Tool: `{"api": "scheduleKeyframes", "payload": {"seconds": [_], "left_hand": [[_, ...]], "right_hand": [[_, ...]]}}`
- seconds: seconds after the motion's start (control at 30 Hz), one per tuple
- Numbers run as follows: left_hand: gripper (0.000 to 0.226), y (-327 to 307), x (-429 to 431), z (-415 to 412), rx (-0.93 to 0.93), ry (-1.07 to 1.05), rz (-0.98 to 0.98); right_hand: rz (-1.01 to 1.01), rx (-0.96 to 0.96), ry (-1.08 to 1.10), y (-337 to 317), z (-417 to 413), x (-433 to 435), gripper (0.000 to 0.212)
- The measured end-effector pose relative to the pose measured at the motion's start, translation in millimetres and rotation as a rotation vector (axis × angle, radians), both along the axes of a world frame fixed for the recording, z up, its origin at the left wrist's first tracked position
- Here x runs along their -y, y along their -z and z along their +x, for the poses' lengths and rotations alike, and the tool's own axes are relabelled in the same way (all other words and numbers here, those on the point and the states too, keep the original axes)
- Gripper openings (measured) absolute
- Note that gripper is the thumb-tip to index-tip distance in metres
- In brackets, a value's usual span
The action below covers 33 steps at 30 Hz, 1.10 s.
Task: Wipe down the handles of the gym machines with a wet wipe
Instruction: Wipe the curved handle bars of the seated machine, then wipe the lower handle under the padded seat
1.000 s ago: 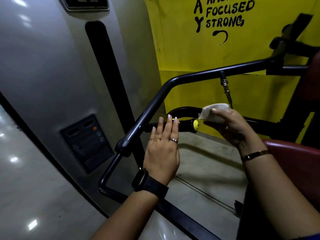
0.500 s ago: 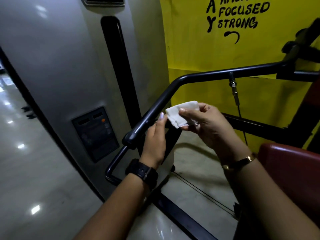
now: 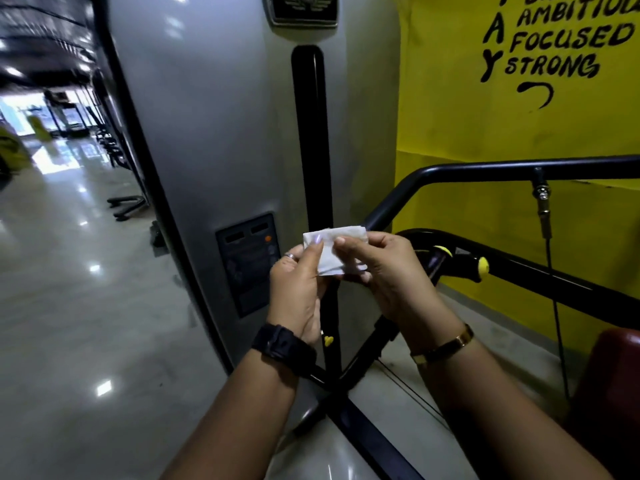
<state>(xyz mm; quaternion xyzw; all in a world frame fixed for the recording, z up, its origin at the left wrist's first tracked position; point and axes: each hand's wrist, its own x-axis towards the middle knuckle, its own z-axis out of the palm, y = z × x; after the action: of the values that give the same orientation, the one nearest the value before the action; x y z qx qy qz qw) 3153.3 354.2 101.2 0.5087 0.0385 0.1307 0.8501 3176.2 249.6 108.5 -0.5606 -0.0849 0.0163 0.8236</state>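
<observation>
Wet wipe (image 3: pixel 334 252), pinched in mid-air by the grip of both left hand (image 3: pixel 298 292) and right hand (image 3: pixel 388 275) near the yellow-tipped handle (image 3: pixel 460 263), could tear or drop if tugged unevenly.

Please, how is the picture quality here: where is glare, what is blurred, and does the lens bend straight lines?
Head view: bright glare spots on the glossy floor; head view: the far hallway, upper left, is overexposed and smeared; head view: the wide lens bows the edge of the grey machine panel; head view: the wet wipe, pinched by the left hand and right hand, looks sharp.
</observation>
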Motion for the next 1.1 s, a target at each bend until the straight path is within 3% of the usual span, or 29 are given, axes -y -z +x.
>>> {"api": "scheduleKeyframes", "payload": {"seconds": [0.23,0.7,0.93,1.1], "left_hand": [[0.018,1.7,-65.8,0.5,-0.04,-0.107,-0.096],[0.009,-1.0,-278.9,-24.7,-0.077,-0.239,-0.279],[0.04,15.7,-385.7,-44.6,-0.152,-0.312,-0.304],[0.042,20.7,-447.7,-56.3,-0.156,-0.387,-0.354]], "right_hand": [[0.034,-0.052,0.061,3.9,1.4,-65.3,0.01],[0.01,-0.069,-0.072,8.3,-4.4,-285.3,0.008],[0.05,-0.127,-0.165,20.6,-20.0,-398.5,0.014],[0.031,-0.162,-0.219,30.6,-24.7,-462.2,0.027]]}}
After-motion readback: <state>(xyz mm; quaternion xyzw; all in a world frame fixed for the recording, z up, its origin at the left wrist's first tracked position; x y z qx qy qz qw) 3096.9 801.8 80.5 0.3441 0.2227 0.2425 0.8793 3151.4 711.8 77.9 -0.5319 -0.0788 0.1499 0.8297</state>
